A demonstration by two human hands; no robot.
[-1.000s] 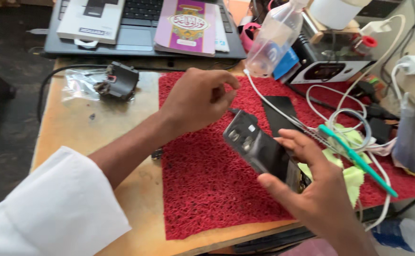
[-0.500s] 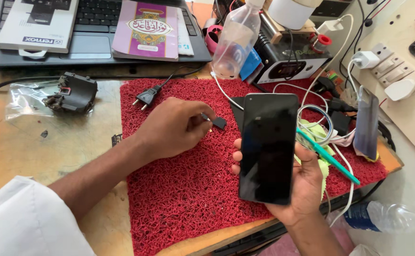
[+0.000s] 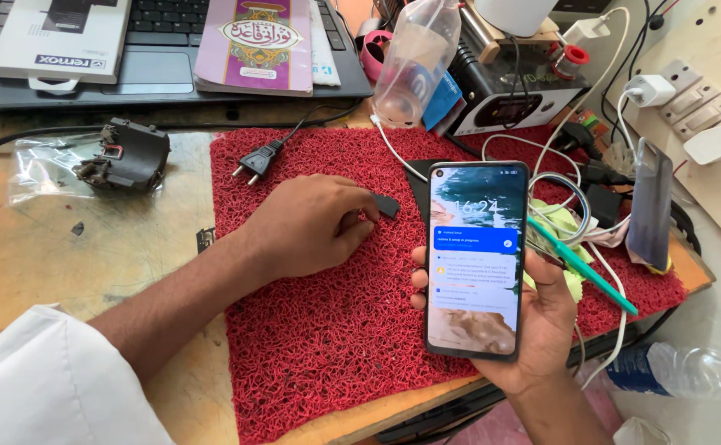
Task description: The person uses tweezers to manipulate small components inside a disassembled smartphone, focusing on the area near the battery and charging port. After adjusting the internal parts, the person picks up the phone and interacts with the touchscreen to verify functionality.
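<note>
My right hand holds a black smartphone upright, its screen lit and facing me, above the right part of a red fibrous mat. My left hand rests on the mat's middle, fingers curled, pinching a small black triangular pick between thumb and forefinger. A white sleeve covers my left forearm at the lower left. A teal-handled tool lies just right of the phone, on a yellow-green cloth.
A laptop with a white box and a purple booklet on it stands at the back. A clear plastic bottle, a black power unit, white cables, a black plug, a black part on a plastic bag and a second phone surround the mat.
The phone turned from its dark back to facing me, and its screen lit up. My left hand drew in on the mat and now pinches the pick.
</note>
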